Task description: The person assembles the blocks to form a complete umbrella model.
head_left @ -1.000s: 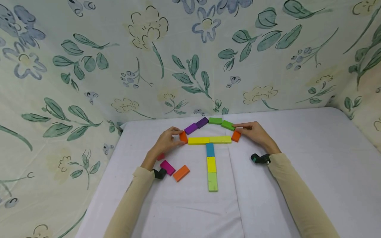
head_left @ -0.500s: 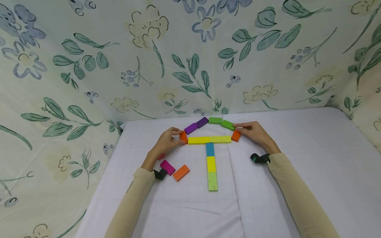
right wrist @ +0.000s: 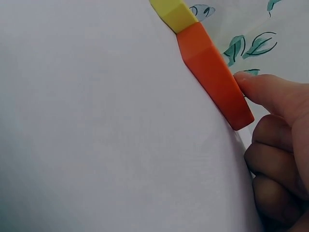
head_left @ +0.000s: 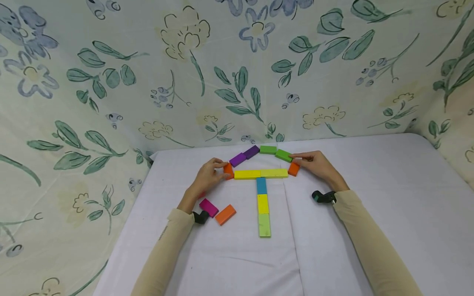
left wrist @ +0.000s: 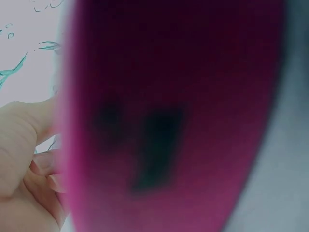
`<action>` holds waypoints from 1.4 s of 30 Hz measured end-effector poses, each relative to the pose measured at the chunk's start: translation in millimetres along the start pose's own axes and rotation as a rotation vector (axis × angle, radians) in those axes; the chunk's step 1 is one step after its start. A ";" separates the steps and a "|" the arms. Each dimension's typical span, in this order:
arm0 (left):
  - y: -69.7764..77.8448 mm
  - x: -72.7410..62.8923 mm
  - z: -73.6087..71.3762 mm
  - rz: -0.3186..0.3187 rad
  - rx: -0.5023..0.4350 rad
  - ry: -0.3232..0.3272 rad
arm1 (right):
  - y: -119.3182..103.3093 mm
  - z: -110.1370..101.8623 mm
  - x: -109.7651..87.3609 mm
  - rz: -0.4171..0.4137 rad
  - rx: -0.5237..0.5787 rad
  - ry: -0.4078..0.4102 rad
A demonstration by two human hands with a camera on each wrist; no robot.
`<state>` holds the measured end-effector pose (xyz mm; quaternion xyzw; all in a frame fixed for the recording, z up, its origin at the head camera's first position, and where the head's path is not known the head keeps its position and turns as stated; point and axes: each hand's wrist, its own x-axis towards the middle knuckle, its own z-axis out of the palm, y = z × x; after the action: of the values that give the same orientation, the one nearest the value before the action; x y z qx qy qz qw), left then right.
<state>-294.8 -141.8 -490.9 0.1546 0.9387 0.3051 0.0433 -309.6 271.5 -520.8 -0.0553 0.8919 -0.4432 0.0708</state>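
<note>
My left hand point(head_left: 207, 176) pinches an orange block point(head_left: 228, 171) beside the left end of a yellow bar, finger above and thumb below. My right hand point(head_left: 317, 165) reaches a straight index finger to the lower end of a green block point(head_left: 284, 155). Close under that hand, another orange block point(right wrist: 212, 72) meets the bar's lime-yellow right end point(head_left: 274, 173), and a fingertip touches its side in the right wrist view. Two purple blocks point(head_left: 238, 159) and a second green block point(head_left: 268, 150) continue the arch. In the left wrist view, a blurred magenta block point(left wrist: 207, 145) hides most of the hand.
Below the bar runs a stem of blue point(head_left: 261, 186), yellow point(head_left: 263, 204) and light-green point(head_left: 264, 226) blocks. A loose magenta block point(head_left: 209, 207) and orange block point(head_left: 225, 214) lie near the left wrist. A red block point(head_left: 201, 195) is mostly hidden behind that wrist.
My left wrist has shifted slightly right and covers more of the red block. Both hands keep their places at the arch, and the blocks have not visibly moved.
</note>
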 end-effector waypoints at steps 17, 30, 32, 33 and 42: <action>-1.8 -0.4 3.1 0.022 0.016 0.022 | 2.0 -0.2 -0.9 -0.006 -0.002 0.004; -3.6 -5.8 2.4 -0.022 -0.086 0.035 | 2.8 0.5 0.2 -0.030 -0.003 0.013; -3.1 -5.8 2.2 -0.029 -0.089 0.037 | 3.1 0.5 0.5 -0.026 -0.003 0.012; -3.0 -5.3 2.4 -0.034 -0.088 0.037 | 3.3 0.6 0.6 -0.024 -0.003 0.012; -3.9 -5.5 3.2 0.007 -0.036 0.032 | 0.5 0.8 -2.7 -0.006 0.005 0.015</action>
<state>-290.0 -144.7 -495.9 0.1524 0.9331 0.3244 0.0297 -306.8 271.6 -521.5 -0.0544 0.8912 -0.4459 0.0631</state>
